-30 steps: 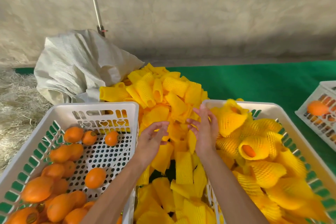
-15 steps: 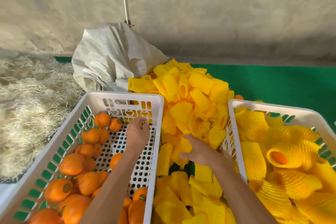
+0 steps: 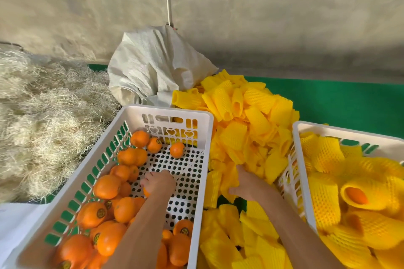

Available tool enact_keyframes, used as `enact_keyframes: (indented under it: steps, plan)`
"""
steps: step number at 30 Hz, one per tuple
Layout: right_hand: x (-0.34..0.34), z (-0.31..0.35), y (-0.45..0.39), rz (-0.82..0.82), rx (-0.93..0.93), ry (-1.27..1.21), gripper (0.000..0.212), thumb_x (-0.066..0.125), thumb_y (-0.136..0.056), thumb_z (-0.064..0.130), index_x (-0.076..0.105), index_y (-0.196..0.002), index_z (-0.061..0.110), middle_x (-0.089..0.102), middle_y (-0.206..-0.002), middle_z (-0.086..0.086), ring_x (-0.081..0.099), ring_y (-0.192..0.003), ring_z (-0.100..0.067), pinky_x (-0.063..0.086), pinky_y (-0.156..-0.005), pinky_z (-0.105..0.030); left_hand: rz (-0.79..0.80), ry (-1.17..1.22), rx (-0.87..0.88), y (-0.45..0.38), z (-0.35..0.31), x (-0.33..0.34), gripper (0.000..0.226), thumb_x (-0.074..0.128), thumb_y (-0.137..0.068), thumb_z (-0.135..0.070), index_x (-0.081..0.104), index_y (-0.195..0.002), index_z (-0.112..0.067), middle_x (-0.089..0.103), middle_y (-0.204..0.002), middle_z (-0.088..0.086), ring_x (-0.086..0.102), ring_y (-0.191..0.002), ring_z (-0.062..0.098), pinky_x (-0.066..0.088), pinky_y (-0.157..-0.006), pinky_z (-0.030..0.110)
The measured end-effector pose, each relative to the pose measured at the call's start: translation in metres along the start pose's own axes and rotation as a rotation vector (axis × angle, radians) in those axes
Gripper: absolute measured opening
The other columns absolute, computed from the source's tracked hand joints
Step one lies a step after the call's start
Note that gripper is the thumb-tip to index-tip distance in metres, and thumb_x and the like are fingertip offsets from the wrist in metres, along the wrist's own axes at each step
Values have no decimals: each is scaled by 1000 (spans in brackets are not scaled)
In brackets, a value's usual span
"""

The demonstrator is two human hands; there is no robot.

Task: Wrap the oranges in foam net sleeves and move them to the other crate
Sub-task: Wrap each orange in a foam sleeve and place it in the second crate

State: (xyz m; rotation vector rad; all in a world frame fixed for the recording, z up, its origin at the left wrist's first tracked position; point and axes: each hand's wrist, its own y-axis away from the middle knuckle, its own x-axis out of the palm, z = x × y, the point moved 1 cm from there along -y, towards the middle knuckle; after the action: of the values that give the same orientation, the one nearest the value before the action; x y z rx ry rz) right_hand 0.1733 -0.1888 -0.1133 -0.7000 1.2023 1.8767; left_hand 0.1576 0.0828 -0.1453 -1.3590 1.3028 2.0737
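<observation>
Since half a second ago the left hand (image 3: 159,183) has pulled back from the far end of the white perforated plastic crate (image 3: 140,113) toward the middle and now curls its fingers over a round orange (image 3: 146,192) (mostly hidden under the palm, only a sliver shows). The right hand (image 3: 246,185) stays in the loose pile of yellow foam net sleeves (image 3: 244,120) between the crates, thumb and fingers pinching one flat yellow sleeve (image 3: 229,181); fingertips buried, grip partly hard to read. The view has swung left, so more pale shredded straw (image 3: 43,116) shows.

Bare oranges (image 3: 107,186) with small round stickers lie along the left crate's left side and near end; bottom ones cut off by the frame. The right-hand white plastic crate (image 3: 300,159) holds wrapped oranges (image 3: 354,195) in ribbed netting, one end open showing peel; its right side is cut off. A crumpled white woven sack (image 3: 153,72) sits behind, green mat (image 3: 349,100) under all
</observation>
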Motion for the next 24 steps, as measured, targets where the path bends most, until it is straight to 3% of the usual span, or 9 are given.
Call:
enact_keyframes:
  steps: [2, 5, 9, 12, 14, 16, 19, 24]
  plan:
    - [3, 1, -1, -50, 12, 111, 96, 67, -93, 50, 10, -160, 13, 16, -167, -10, 25, -150, -32, 29, -120, -44, -14, 71, 2, 1, 0, -2, 43, 46, -100, -13, 46, -142, -19, 40, -154, 21, 29, -144, 39, 29, -118, 53]
    - [3, -1, -1, -99, 31, 178, 103, 64, -95, 51, -6, -162, 16, -4, -170, -8, 11, -155, -32, 21, -123, -47, -8, 226, 47, 5, -9, -13, 34, 47, -99, -13, 49, -133, -16, 45, -146, 21, 33, -139, 40, 35, -115, 51]
    - [5, -3, -4, -63, 19, 128, 107, 69, -92, 48, -6, -161, 14, 19, -167, -11, 23, -151, -31, 25, -122, -45, -231, 417, 233, 16, -24, -42, 36, 55, -99, -18, 55, -135, -17, 59, -136, 16, 43, -134, 37, 36, -111, 45]
    - [4, 0, -6, -144, -15, 143, 80, 68, -92, 43, 29, -155, 12, 41, -153, -10, 40, -141, -30, 36, -115, -42, -472, 668, 445, 35, -33, -62, 38, 63, -101, -25, 60, -137, -14, 64, -131, 15, 50, -128, 34, 32, -113, 43]
    - [1, 1, -7, -187, -54, 127, 48, 66, -94, 37, 55, -134, 11, 56, -131, -9, 54, -125, -28, 46, -101, -38, -550, 870, 557, 52, -38, -71, 43, 65, -101, -30, 58, -140, -13, 61, -134, 16, 49, -128, 35, 38, -112, 47]
    - [-2, 2, -6, -190, -79, 35, 33, 68, -95, 33, 64, -122, 14, 58, -123, -6, 58, -114, -24, 50, -94, -36, -586, 1011, 640, 67, -44, -76, 45, 63, -102, -35, 55, -143, -16, 57, -139, 13, 47, -130, 30, 44, -108, 48]
    - [-15, 2, 3, -274, -101, -147, 23, 69, -94, 39, 62, -109, 22, 58, -116, 0, 59, -105, -20, 52, -91, -38, -625, 1128, 726, 81, -50, -80, 47, 60, -102, -45, 52, -144, -25, 52, -145, 2, 44, -134, 19, 45, -108, 42]
    - [-43, 6, 26, -584, -166, -720, 30, 65, -93, 52, 51, -89, 26, 56, -78, 3, 54, -70, -14, 56, -67, -47, -687, 1238, 920, 104, -61, -86, 41, 57, -105, -47, 53, -144, -35, 55, -138, -16, 54, -130, 9, 52, -98, 27]
